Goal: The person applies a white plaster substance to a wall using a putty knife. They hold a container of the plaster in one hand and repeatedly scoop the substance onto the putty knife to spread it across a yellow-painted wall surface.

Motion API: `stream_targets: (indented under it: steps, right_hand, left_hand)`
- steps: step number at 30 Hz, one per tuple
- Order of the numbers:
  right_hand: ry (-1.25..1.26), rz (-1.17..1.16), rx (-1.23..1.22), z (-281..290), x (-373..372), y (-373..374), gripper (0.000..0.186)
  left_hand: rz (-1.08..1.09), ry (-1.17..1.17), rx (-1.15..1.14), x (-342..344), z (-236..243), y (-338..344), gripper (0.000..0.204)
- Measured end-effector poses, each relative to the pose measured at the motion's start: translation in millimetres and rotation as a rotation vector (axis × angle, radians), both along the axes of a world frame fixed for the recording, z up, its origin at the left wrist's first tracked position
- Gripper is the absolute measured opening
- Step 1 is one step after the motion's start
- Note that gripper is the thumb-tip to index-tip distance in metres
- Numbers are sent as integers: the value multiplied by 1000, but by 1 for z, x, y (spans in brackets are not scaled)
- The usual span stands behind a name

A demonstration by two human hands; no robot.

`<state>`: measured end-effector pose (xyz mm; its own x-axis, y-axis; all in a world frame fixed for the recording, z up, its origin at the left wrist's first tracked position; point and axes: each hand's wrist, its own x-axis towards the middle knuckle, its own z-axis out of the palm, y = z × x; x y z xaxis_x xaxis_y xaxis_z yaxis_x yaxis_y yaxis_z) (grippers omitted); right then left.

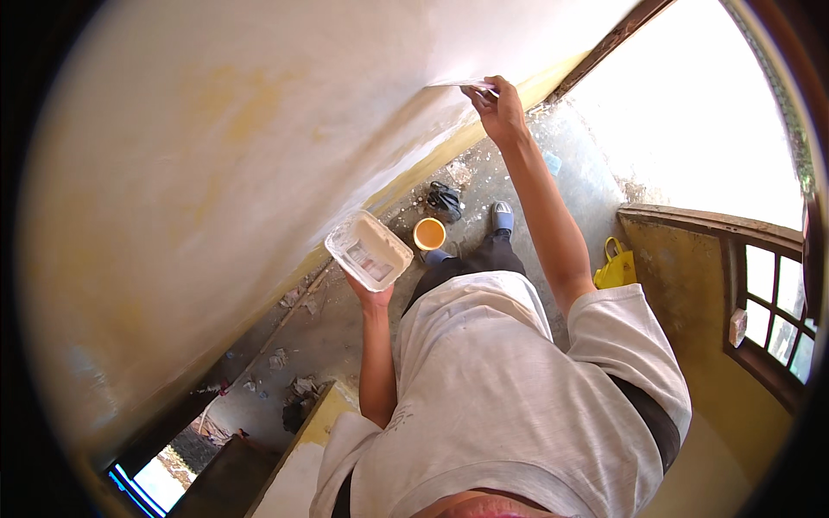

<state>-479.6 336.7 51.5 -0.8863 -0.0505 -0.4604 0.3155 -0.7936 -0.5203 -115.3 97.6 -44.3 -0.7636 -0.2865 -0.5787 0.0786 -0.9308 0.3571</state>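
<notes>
My left hand [371, 294] grips a white rectangular plastic tub [393, 249] from below, its open top facing up. Whitish residue coats the inside of the tub, with a little greyish matter at the bottom. Reaching forward to the wall [285, 129], my right hand [501, 108] is closed on a thin, flat putty knife [466, 84], seen nearly edge-on against the surface. White filler covers much of that wall, with yellow patches showing through. The exact contact between blade and wall is hard to make out.
Near my feet stand a yellow-orange bucket [429, 234] and a black plastic bag [445, 201]. A yellow bag [616, 265] sits by the right wall. A long stick [266, 352] and scraps lie on the floor at left. A bright doorway [691, 112] opens at the far right.
</notes>
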Motion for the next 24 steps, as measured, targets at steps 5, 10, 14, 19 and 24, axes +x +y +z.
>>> stream_targets:
  steps: [5, 10, 14, 19, 24]
  right_hand:
    - [95, 22, 212, -63, 33, 36, 17]
    - [-185, 149, 466, -225, 48, 23, 17]
    - [-345, -19, 462, -299, 28, 7, 11]
    - [-277, 72, 274, -250, 3, -36, 18]
    - [-89, 36, 350, -110, -21, -34, 26]
  left_hand:
    - [87, 19, 10, -3, -7, 6, 53]
    - [68, 5, -12, 0, 0, 13, 51]
    - [50, -119, -90, 15, 3, 2, 52]
    - [143, -201, -106, 51, 5, -12, 57]
    - [104, -63, -97, 40, 4, -19, 52]
